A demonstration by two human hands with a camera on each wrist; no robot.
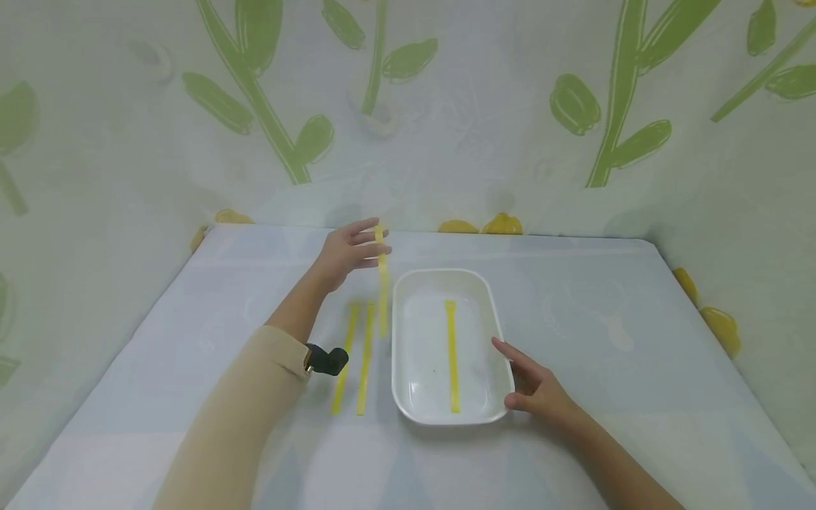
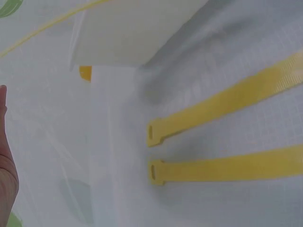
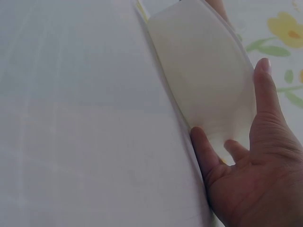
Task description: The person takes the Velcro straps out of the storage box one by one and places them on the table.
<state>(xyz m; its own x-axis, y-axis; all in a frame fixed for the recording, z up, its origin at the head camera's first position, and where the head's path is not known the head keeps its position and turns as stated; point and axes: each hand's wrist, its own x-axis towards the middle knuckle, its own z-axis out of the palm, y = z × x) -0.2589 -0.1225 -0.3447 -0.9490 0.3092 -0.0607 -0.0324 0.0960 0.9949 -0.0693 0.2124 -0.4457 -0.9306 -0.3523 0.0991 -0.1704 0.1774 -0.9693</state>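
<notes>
"Fingers (image 1: 372,251) on the left hand (image 1: 338,258) are doing what, exactly?"

"They're holding a narrow yellow slotted strap (image 1: 383,304) near its upper end. It's hanging upright beyond the fingertips, its lower end dangling just left of the white, rounded-rectangular, glossy tray (image 1: 417,347)."

"And the right hand (image 1: 538,389)?"

"It's gripping the tray by its right side. The index finger and thumb are reaching over the rim, and other fingers are bearing against the outer wall, as the right wrist view is showing."

"Is anything lying inside the tray?"

"Yes, a second yellow strap (image 1: 453,361) is lying flat on its floor, running lengthwise, with the wider end pointing towards the tray's far side."

"What's sitting to the left of the tray?"

"Two more flat yellow straps, an outer one (image 1: 351,326) and an inner one (image 1: 366,354), are lying side by side, well apart from the tray's rim. The left wrist view is showing their slotted ends (image 2: 153,172) clearly."

"What's supporting all that?"

"A pale-covered bench (image 1: 574,297) is carrying the tray and those two straps. Beyond the tray, a pale wall covering (image 1: 446,170) printed with green leaves is rising behind the bench."
</notes>
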